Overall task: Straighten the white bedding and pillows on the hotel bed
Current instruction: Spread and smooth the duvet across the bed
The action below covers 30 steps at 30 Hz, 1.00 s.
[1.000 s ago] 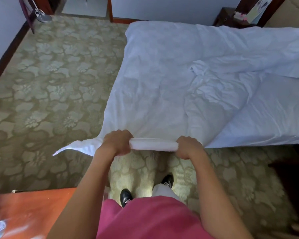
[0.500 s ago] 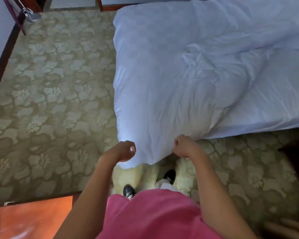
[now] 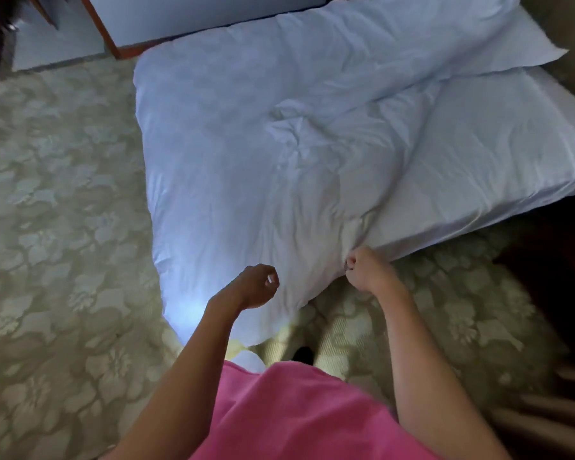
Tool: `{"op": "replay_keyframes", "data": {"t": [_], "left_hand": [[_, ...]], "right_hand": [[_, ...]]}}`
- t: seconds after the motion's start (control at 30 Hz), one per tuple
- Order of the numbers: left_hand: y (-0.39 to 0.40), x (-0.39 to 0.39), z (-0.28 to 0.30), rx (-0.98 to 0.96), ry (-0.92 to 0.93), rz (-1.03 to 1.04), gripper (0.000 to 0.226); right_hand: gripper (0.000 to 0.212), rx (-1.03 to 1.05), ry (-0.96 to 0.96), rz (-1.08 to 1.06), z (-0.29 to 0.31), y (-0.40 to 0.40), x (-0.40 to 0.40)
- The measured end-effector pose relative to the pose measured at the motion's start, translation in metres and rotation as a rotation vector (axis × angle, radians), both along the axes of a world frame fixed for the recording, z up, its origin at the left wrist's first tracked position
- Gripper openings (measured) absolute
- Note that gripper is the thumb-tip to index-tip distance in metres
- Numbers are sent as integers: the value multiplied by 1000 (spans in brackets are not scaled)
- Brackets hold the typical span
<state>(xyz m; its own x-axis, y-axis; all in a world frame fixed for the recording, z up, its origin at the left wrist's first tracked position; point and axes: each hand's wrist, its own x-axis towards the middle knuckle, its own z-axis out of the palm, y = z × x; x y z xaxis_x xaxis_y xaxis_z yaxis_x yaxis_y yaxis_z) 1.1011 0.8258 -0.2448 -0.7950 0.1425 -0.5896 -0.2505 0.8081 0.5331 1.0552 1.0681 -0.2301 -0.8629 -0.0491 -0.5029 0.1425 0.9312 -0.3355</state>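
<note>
1. Progress: the white, softly padded cotton duvet point(image 3: 263, 154) covers most of the bed but lies askew, one corner hanging over the bed's near edge down to the floor; a knot of creases sits mid-bed; judged less than half done
2. Left to do: the smooth white fitted sheet point(image 3: 485, 154) is exposed on the right side, so the duvet needs squaring and smoothing; no pillow is clearly identifiable
3. Right hand point(image 3: 367, 268): clenched on a gathered pinch of duvet at the bed's near edge; folds radiate from the grip
4. Left hand point(image 3: 254, 287): fingers curled into a loose fist in front of the hanging corner; whether it grips any fabric, cannot tell
5. Textures: duvet matte, puffy, wrinkling easily; sheet taut, faint creases
6. Surroundings: olive floral-patterned carpet point(image 3: 63, 227), low pile; pink garment point(image 3: 296, 416) on the person
</note>
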Motion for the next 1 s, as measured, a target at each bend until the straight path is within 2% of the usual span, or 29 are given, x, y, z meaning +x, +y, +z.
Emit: {"op": "replay_keyframes", "data": {"t": [0.3, 0.47, 0.6, 0.83, 1.0], "left_hand": [[83, -99, 3, 26, 58, -122, 26], [111, -159, -7, 11, 24, -132, 17], [133, -227, -19, 17, 16, -69, 19], [183, -350, -19, 84, 43, 22, 13], [184, -402, -17, 94, 42, 124, 14]], "right_hand": [[32, 4, 86, -48, 22, 69, -62], [27, -25, 73, 19, 13, 78, -124], [21, -19, 48, 75, 13, 92, -190], [26, 9, -17, 134, 22, 141, -316], [27, 42, -40, 162, 10, 152, -390]]}}
